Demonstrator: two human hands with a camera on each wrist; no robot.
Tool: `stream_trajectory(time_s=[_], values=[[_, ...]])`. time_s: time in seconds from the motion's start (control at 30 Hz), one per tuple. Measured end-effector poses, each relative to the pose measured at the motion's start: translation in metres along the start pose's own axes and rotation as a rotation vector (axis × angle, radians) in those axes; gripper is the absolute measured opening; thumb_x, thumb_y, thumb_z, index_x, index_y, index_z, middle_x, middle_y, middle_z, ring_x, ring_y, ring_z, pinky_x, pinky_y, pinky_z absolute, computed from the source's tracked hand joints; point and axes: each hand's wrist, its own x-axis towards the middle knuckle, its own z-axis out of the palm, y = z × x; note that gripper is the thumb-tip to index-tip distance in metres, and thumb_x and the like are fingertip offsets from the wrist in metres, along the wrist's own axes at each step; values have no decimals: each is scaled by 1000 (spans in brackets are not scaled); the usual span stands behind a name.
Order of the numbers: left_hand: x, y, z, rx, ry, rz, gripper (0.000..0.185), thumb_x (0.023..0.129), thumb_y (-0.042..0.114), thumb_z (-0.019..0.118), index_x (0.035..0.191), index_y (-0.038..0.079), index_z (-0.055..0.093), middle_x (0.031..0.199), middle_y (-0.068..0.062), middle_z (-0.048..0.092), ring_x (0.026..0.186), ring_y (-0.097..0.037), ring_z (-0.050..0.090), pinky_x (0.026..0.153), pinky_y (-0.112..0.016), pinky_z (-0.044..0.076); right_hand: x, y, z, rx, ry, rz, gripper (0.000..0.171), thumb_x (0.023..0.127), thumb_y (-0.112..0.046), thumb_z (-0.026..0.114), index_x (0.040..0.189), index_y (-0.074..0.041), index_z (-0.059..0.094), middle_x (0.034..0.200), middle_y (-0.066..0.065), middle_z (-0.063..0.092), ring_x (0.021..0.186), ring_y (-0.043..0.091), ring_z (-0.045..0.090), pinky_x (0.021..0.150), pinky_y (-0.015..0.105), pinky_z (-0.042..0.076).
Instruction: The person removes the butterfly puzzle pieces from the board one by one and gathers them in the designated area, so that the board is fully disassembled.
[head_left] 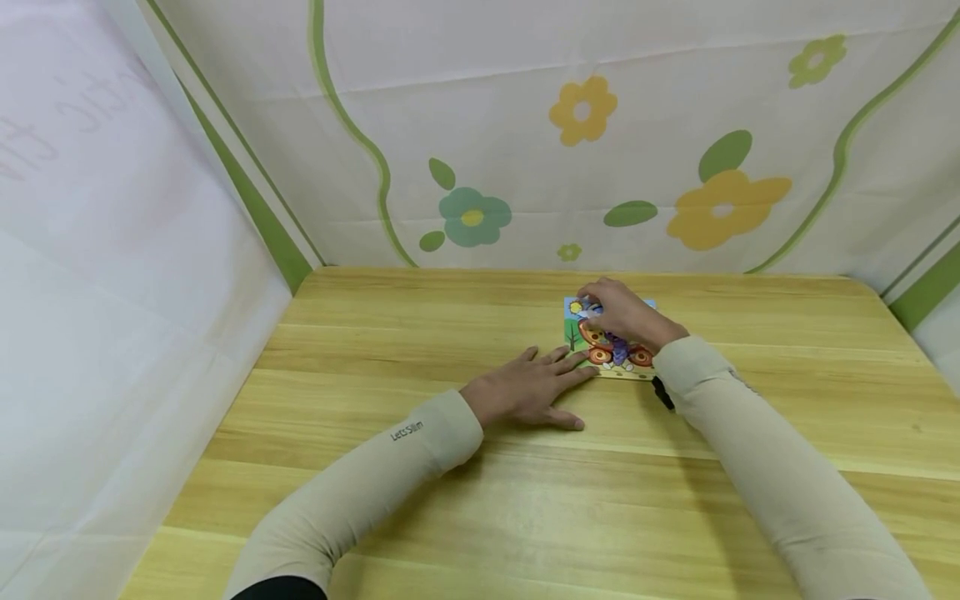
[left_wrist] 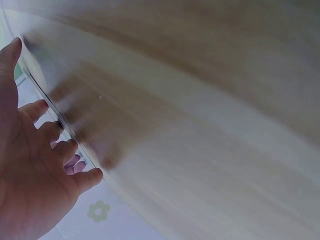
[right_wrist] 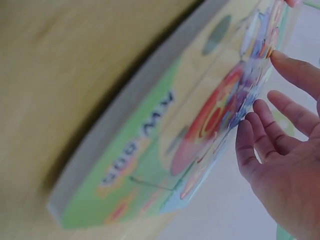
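Note:
A colourful butterfly picture puzzle (head_left: 619, 353) lies flat on the table, its thick edge and printed lettering showing close up in the right wrist view. My left hand (head_left: 531, 387) rests palm down beside it, fingers spread, with fingertips on the puzzle's left lower edge. Over the upper part of the puzzle is my right hand (head_left: 621, 312), and its bent fingers touch the picture. In the right wrist view the right hand (right_wrist: 285, 155) has thumb and fingertips at the puzzle surface. No separate piece shows clearly between them; the hand covers part of the picture.
The wooden table (head_left: 360, 358) extends around the puzzle on all sides. A white curtain (head_left: 480, 100) with flowers and green vines stands behind its far edge, and a white sheet (head_left: 112, 317) hangs on the left. A small black item (head_left: 663, 393) sits under the right cuff.

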Motion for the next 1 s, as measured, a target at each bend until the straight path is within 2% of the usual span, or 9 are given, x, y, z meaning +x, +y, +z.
stream_trajectory(time_s=[0.57, 1.0], values=[[0, 0, 2, 14, 17, 4, 86, 102, 73, 41, 170, 33, 8, 179, 7, 0, 166, -21, 5, 132, -56, 14, -3, 0, -2, 102, -36, 59, 52, 101, -13, 67, 148, 4, 51, 142, 28, 48, 129, 45, 52, 105, 60, 47], [-1, 1, 1, 9, 13, 2, 86, 102, 73, 42, 170, 32, 8, 179, 5, 1, 166, -22, 4, 132, -56, 13, 1, 1, -2, 117, -73, 63, 54, 102, -13, 67, 150, 1, 49, 147, 29, 42, 132, 46, 49, 106, 61, 47]])
